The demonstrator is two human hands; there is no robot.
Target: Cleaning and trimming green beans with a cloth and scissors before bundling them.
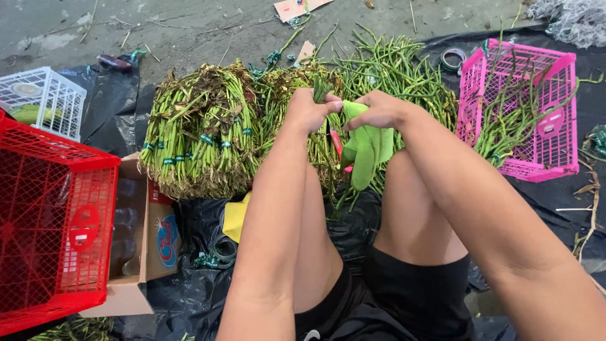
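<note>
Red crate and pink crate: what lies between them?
In the head view, between the red crate and pink crate lie tied green stem bundles, loose stems, both hands and a green glove.

Produce-sorting spot on bare concrete — bundled green stalks [202, 136], plastic crates [53, 221], black sheeting [113, 101].

black sheet [189, 297] on concrete floor [202, 31] bears crates.

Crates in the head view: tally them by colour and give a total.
Red crate: 1, at the left edge.
Pink crate: 1, at the right, holding a few green stems.
White crate: 1, at the upper left.
Total: 3 crates.
</note>
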